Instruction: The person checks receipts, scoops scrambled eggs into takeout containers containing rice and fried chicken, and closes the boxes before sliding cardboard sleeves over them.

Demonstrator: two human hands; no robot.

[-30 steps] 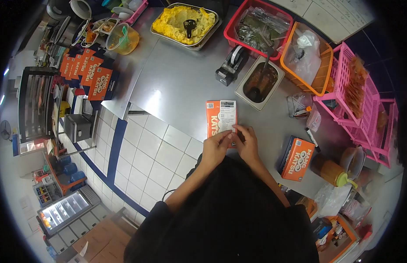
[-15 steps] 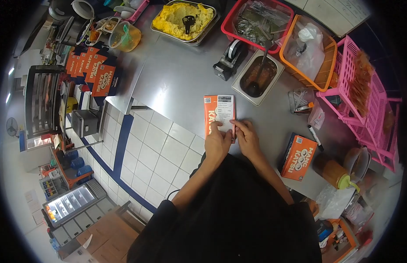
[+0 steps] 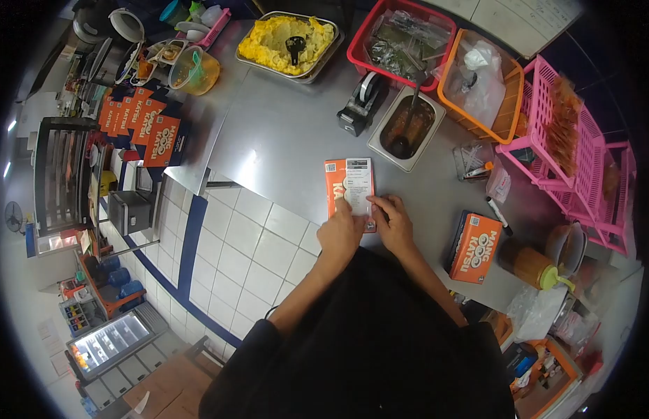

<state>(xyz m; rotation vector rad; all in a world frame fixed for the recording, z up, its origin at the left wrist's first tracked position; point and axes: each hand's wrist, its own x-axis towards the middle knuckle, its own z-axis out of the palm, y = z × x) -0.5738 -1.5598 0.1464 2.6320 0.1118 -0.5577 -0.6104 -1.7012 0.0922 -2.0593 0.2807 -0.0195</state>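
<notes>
A printed paper receipt (image 3: 358, 183) lies along the right side of an orange Mang Katsu box (image 3: 333, 186), near the steel counter's front edge. My left hand (image 3: 340, 232) is closed over the lower end of the receipt and box, its fingertips pressed on the paper. At the receipt's right edge, my right hand (image 3: 393, 222) pinches with thumb and forefinger. Both hands hide the box's lower part. A second orange box (image 3: 474, 246) stands to the right of my right hand.
Beyond the hands are a black tape dispenser (image 3: 363, 103), a steel pan of sauce (image 3: 439, 112) and a tray of yellow mash (image 3: 242, 54). Red (image 3: 352, 50) and orange (image 3: 518, 105) baskets line the back. A marker (image 3: 499, 216) and a sauce bottle (image 3: 523, 262) lie right. Several boxes (image 3: 161, 141) are stacked left.
My left hand has slid toward me along the receipt and now looks more closed. The right hand keeps its place at the paper's edge. The whole view has shifted slightly.
</notes>
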